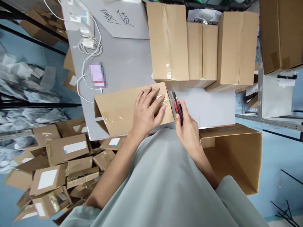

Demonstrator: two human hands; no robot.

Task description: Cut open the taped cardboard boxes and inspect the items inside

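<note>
A brown cardboard box [120, 107] lies on the table in front of me, with clear tape near its right end and an opening at its left end. My left hand [148, 108] rests on its upper face, fingers spread, the fingertips by the taped part. Just off the box's right end, my right hand [187, 126] grips a red and black utility knife [178, 108]. The blade end points up and away from me, close to the box's edge. I cannot tell whether it touches the cardboard.
Several taped boxes [168, 41] stand along the table's back right. A phone-like item [97, 74], blurred out, and white cables [91, 47] lie at the left. Discarded boxes [47, 178] are heaped on the floor at left. A large open carton [236, 157] is by my right side.
</note>
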